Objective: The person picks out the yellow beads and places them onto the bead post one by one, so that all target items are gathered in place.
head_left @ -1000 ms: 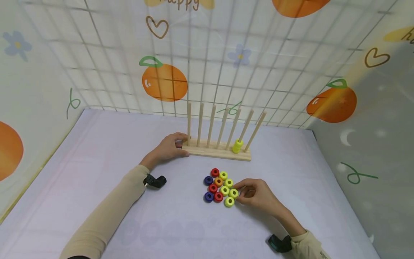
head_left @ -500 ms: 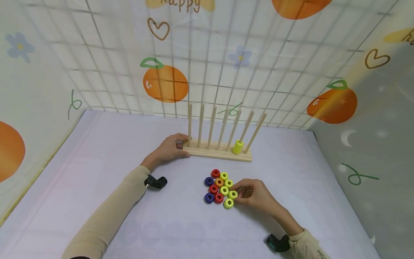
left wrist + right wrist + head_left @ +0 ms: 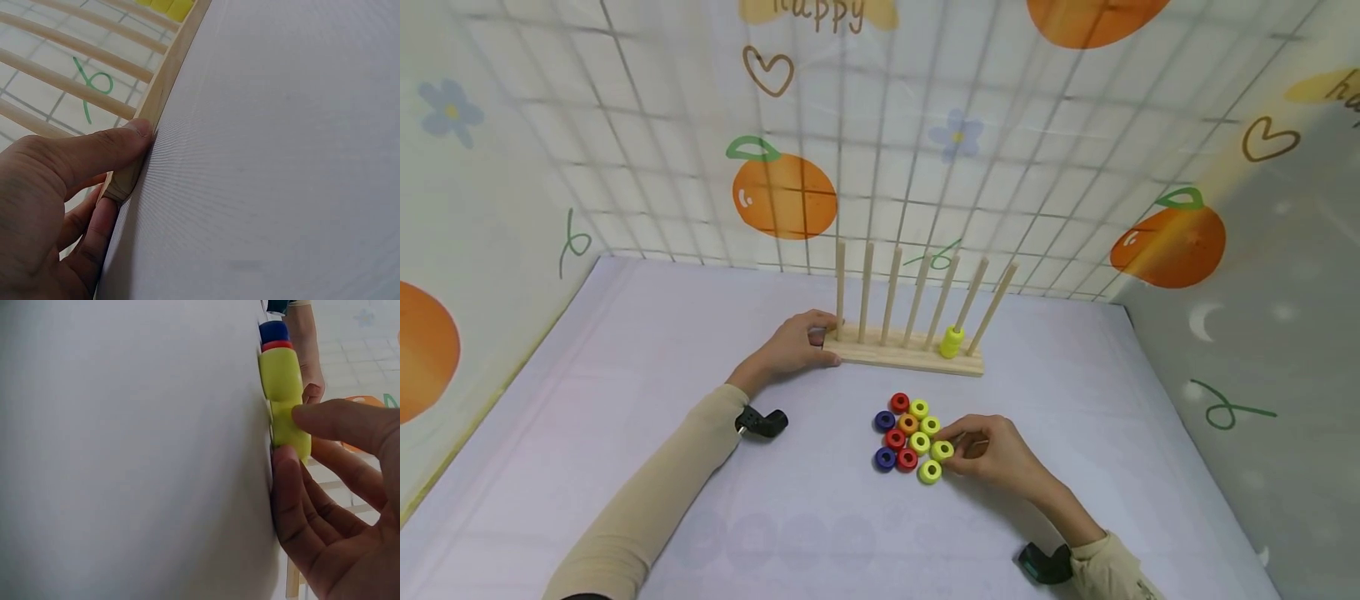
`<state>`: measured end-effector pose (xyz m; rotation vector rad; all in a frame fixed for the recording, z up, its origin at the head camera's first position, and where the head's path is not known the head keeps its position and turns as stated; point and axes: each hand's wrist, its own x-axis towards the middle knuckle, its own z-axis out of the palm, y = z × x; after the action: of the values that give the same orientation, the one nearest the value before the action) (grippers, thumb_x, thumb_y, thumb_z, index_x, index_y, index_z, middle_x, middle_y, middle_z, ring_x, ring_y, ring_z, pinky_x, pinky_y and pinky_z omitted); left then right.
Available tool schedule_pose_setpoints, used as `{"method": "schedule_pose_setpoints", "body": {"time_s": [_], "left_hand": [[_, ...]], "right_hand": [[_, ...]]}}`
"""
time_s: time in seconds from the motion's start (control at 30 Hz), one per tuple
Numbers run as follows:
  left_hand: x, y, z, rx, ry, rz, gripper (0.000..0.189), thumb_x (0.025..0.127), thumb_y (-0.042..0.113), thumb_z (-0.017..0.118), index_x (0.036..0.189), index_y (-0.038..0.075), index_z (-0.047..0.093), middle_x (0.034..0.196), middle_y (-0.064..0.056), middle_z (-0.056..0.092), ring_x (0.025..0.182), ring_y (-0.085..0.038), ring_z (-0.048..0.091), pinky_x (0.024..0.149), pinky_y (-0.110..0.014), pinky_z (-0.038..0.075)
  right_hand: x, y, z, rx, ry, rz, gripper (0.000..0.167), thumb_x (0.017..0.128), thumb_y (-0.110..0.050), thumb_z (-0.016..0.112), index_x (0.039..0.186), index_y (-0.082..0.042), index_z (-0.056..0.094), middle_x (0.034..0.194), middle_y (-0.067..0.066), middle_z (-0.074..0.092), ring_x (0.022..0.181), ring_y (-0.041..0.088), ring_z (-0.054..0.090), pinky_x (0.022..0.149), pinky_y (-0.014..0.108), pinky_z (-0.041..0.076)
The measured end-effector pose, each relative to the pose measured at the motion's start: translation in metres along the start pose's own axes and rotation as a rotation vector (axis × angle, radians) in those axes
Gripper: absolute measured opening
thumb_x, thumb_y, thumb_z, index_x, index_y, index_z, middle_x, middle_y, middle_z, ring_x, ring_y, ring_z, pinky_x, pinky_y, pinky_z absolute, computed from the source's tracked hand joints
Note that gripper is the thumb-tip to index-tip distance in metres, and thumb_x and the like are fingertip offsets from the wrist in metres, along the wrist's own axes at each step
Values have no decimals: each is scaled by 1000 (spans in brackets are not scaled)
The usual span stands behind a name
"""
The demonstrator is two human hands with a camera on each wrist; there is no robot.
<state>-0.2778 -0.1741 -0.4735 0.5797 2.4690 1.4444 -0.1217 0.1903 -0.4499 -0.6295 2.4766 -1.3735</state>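
My left hand (image 3: 790, 342) grips the left end of a wooden peg stand (image 3: 910, 357), with the thumb (image 3: 115, 147) along the front of its base and the other fingers around its end. Upright pegs rise from the base. Yellow beads (image 3: 952, 342) are stacked low on the second peg from the right. In front of the stand lies a group of ring beads: yellow, red (image 3: 900, 403), dark blue (image 3: 885, 459) and one orange (image 3: 908, 424). At the group's right edge my right hand (image 3: 1000, 454) pinches a yellow bead (image 3: 942, 452), still down on the table.
A pale cloth covers the table (image 3: 820, 533). Behind the stand hangs a printed curtain (image 3: 655, 167) over a wire grid. Another curtained wall (image 3: 1247, 358) stands at the right. Black wrist devices show on the left wrist (image 3: 762, 422) and right wrist (image 3: 1045, 563).
My right fingers stay at the yellow beads. The pinched bead has shifted slightly, and the nearest yellow bead sits a little apart from it. The left hand keeps its grip on the stand.
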Motion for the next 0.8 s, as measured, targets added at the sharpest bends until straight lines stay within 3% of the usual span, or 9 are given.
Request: {"method": "schedule_pose_setpoints", "body": {"time_s": [0.8], "left_hand": [[1, 1, 1, -12, 7, -23, 76, 78, 14, 87, 143, 0, 51, 147, -11, 46, 128, -36, 52, 102, -38, 49]], "right_hand": [[-6, -1, -28, -80, 137, -1, 29, 80, -1, 81, 108, -8, 76, 101, 1, 73, 80, 17, 69, 69, 32, 61]]}}
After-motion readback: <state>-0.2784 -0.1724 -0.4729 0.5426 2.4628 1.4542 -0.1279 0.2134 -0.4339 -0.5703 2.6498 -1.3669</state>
